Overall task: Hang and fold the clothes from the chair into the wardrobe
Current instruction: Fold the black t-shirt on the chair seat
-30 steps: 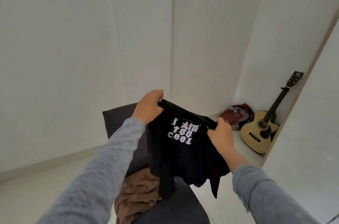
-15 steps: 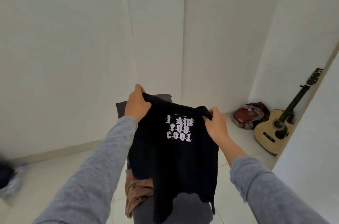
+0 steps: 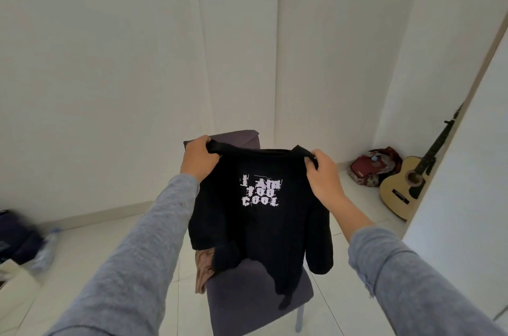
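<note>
A black T-shirt (image 3: 258, 234) with white lettering on its chest hangs spread out in front of me, above the chair. My left hand (image 3: 198, 160) grips its left shoulder, and my right hand (image 3: 324, 176) grips its right shoulder. Below it stands a dark purple upholstered chair (image 3: 247, 300), whose backrest shows behind the collar. A brown garment (image 3: 203, 267) lies on the left side of the seat, partly hidden by the shirt.
An acoustic guitar (image 3: 409, 184) leans in the right corner beside a red bag (image 3: 371, 169). A white panel (image 3: 472, 170) rises at the right. Dark items and a plastic bottle (image 3: 45, 250) lie on the white tiled floor at the left.
Both hands have lifted the shirt higher and pulled its shoulders apart, so it hangs flat. The view has backed away from the chair and turned slightly left.
</note>
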`<state>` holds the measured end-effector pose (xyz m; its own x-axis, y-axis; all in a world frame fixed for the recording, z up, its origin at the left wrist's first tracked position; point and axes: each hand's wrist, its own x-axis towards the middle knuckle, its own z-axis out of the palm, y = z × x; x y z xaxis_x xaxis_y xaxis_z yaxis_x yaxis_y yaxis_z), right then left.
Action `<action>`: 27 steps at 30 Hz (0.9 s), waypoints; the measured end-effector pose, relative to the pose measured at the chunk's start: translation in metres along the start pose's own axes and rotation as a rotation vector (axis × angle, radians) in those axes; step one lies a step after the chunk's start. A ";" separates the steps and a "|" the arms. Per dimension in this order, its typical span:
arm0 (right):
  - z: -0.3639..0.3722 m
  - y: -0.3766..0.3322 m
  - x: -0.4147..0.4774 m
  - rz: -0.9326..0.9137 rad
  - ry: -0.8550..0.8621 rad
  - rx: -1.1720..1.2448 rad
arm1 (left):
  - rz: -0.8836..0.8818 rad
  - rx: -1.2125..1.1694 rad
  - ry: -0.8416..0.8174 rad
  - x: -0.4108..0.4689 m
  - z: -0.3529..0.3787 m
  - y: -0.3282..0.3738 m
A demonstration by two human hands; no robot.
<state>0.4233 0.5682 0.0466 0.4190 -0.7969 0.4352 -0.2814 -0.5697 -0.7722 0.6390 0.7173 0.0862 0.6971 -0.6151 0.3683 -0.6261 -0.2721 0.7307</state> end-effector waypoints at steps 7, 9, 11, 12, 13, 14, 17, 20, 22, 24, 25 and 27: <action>-0.018 0.005 -0.049 0.059 -0.159 -0.258 | 0.000 -0.064 0.159 -0.078 -0.001 -0.002; -0.028 0.009 -0.055 0.019 -0.230 -0.305 | -0.043 -0.049 0.193 -0.088 -0.008 -0.005; -0.041 0.015 -0.058 0.007 -0.276 -0.277 | -0.108 -0.050 0.241 -0.101 -0.015 -0.003; -0.044 0.018 -0.058 0.013 -0.278 -0.273 | -0.132 -0.049 0.250 -0.105 -0.017 -0.003; -0.045 0.022 -0.058 0.028 -0.267 -0.262 | -0.148 -0.047 0.248 -0.109 -0.019 -0.004; -0.050 0.025 -0.057 0.038 -0.257 -0.236 | -0.159 -0.044 0.249 -0.115 -0.019 0.000; -0.060 0.035 -0.061 0.081 -0.246 -0.129 | -0.176 0.004 0.199 -0.131 -0.018 0.007; -0.070 0.043 -0.071 0.091 -0.242 -0.085 | -0.208 0.062 0.154 -0.150 -0.014 0.014; -0.074 0.045 -0.076 0.099 -0.225 -0.040 | -0.224 0.081 0.101 -0.162 -0.010 0.016; -0.075 0.043 -0.080 0.091 -0.231 -0.034 | -0.240 0.123 0.046 -0.170 -0.009 0.016; -0.075 0.042 -0.081 0.079 -0.241 -0.046 | -0.254 0.139 0.022 -0.173 -0.010 0.015; -0.074 0.041 -0.083 0.057 -0.249 -0.074 | -0.306 0.132 -0.024 -0.175 -0.010 0.013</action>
<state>0.3130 0.5957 0.0133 0.5978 -0.7592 0.2575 -0.3689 -0.5457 -0.7524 0.5123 0.8287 0.0366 0.8526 -0.5066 0.1282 -0.4295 -0.5395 0.7242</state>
